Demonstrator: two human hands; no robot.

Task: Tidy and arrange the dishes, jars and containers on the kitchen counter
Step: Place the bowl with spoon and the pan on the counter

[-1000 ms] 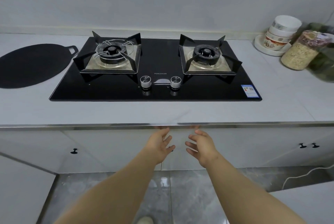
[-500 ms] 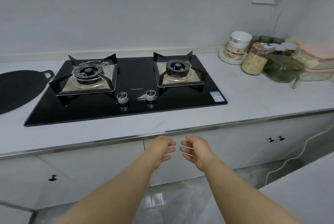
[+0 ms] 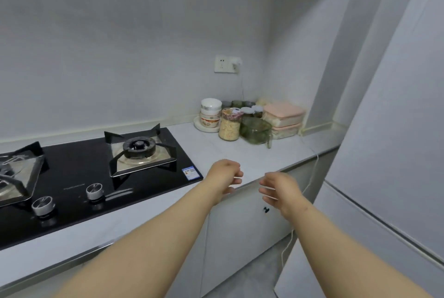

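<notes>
A person's left hand (image 3: 224, 175) and right hand (image 3: 281, 192) hover side by side at the front edge of the counter (image 3: 240, 153), fingers loosely curled and holding nothing. In the far corner, well apart from the hands, stand stacked bowls (image 3: 211, 111) on a plate (image 3: 200, 125), a jar (image 3: 230, 125) of pale flakes, a green glass jug (image 3: 255, 129) with unclear contents, and two stacked pink-lidded boxes (image 3: 283, 117).
</notes>
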